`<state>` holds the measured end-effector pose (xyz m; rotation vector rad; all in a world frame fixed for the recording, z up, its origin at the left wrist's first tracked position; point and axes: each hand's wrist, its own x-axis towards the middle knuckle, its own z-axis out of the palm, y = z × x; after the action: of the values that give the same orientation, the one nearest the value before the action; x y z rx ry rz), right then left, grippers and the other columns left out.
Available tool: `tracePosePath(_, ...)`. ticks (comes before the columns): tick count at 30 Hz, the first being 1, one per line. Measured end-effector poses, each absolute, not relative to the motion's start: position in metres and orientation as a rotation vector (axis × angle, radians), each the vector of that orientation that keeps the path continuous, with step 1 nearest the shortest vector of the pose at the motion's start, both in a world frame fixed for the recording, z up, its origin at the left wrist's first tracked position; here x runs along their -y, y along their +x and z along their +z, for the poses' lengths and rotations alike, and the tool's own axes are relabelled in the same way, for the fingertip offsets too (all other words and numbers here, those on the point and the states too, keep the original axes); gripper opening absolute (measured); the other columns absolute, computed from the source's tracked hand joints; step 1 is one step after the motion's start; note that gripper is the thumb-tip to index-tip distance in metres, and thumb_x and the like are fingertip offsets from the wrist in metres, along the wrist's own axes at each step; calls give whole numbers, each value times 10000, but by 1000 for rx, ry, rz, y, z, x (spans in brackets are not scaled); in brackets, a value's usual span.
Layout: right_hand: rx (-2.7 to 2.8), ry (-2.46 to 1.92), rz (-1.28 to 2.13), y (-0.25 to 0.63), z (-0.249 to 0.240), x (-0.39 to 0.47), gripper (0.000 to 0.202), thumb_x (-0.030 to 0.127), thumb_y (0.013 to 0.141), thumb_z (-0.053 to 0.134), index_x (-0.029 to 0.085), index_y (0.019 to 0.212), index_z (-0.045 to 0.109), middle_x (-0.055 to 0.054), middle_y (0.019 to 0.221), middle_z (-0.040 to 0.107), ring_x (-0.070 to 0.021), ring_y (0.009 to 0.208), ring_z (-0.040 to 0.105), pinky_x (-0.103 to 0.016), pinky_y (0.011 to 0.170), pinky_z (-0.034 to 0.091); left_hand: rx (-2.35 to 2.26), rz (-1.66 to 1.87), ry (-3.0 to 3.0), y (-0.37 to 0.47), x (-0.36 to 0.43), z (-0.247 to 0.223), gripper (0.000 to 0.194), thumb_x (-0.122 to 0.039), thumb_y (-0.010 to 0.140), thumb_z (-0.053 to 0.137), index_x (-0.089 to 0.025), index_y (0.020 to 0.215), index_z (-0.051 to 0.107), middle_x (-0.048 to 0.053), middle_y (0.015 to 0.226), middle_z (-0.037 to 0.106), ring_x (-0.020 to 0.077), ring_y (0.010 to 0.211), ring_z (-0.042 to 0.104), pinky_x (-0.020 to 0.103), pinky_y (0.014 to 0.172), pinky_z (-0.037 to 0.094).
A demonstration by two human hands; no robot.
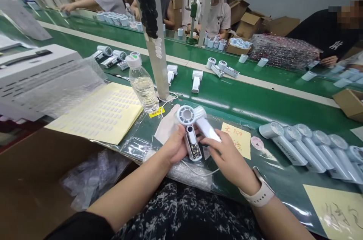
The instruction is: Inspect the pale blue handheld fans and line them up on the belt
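Note:
My left hand (176, 146) is closed around a pale blue handheld fan (186, 114). The fan's round grille faces up, and the lower part of its handle shows a bare circuit board. Close beside it, my right hand (229, 154) grips the handle end of a second handheld fan (207, 127), whose head touches or overlaps the first one. A white cable (198, 174) curves across the bench below both hands. Under the left fan's head lies a pale sheet (166, 128), partly covered. My fingers hide part of each handle.
A row of handheld fans (306, 141) lies at right. A water bottle (144, 85) stands by the metal post (154, 51), near a sticker sheet (99, 113). More fans (196, 81) lie on the green conveyor (255, 92). Several people work across it. A carton (36, 179) with plastic bags is at lower left.

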<state>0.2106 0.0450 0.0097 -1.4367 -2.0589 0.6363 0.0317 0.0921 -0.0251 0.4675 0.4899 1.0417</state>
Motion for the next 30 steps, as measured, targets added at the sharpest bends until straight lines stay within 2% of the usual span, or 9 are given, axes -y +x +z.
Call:
tracePosePath(3, 2055, -1421, 827, 218, 6, -39, 258, 243, 927, 493, 271, 960, 747, -83, 1241, 656, -270, 1159, 604, -443, 966, 490, -530, 1101, 423, 26, -93, -27, 589, -664, 577, 794, -182, 894, 678, 84, 1008, 747, 287, 1125, 650, 411, 989, 509)
tracePosePath(5, 1937, -1563, 831, 225, -2, -45, 253, 272, 939, 461, 231, 855, 696, -80, 955, 716, -244, 917, 670, -391, 820, 530, -562, 1123, 407, 23, -93, -30, 569, -674, 559, 798, -186, 814, 655, 79, 949, 756, 307, 1120, 659, 429, 981, 516)
tracePosePath(7, 1798, -1735, 700, 229, -14, -55, 192, 267, 906, 472, 217, 761, 588, -75, 746, 650, -256, 778, 629, -391, 728, 501, -572, 1114, 415, 21, -95, -31, 587, -714, 561, 770, -185, 776, 633, 97, 943, 758, 332, 1128, 657, 458, 964, 524)
tracePosePath(10, 1750, -1792, 607, 225, -26, -64, 164, 229, 819, 541, 240, 691, 440, -96, 744, 592, -296, 832, 580, -416, 745, 451, -577, 1070, 442, 22, -96, -30, 637, -783, 572, 707, -179, 752, 618, 128, 973, 757, 353, 1133, 653, 474, 929, 541)
tracePosePath(12, 1759, -1761, 656, 221, -26, -61, 183, 228, 825, 534, 245, 689, 413, -88, 750, 590, -281, 821, 580, -399, 736, 447, -579, 1053, 468, 23, -95, -26, 668, -807, 540, 704, -177, 746, 618, 136, 972, 754, 365, 1135, 649, 477, 910, 550)
tracePosePath(16, 1731, -1569, 1075, 215, -11, -35, 141, 327, 924, 473, 225, 841, 525, -18, 676, 623, -198, 637, 603, -320, 614, 478, -537, 1114, 553, 25, -92, -12, 669, -808, 502, 724, -189, 719, 598, 115, 1018, 743, 369, 1153, 634, 465, 891, 561)
tracePosePath(20, 1484, -1298, 1578, 205, 5, -14, 148, 340, 899, 556, 208, 886, 621, 6, 609, 636, -172, 575, 598, -296, 590, 471, -495, 1220, 636, 32, -90, 8, 666, -821, 506, 709, -190, 681, 585, 90, 1058, 728, 353, 1139, 638, 443, 866, 573)
tracePosePath(24, 1409, -1239, 1607, 188, 12, -10, 226, 377, 873, 611, 207, 726, 631, 21, 541, 584, -149, 527, 546, -275, 547, 422, -460, 1261, 665, 43, -88, 25, 665, -840, 520, 681, -194, 659, 596, 74, 1034, 728, 339, 1135, 639, 415, 850, 579)
tracePosePath(30, 1326, -1127, 1526, 175, 10, -7, 365, 503, 891, 606, 208, 681, 559, 14, 580, 596, -145, 579, 544, -278, 604, 412, -456, 1260, 663, 48, -85, 29, 683, -867, 528, 643, -190, 600, 577, 67, 998, 731, 323, 1105, 658, 405, 848, 579)
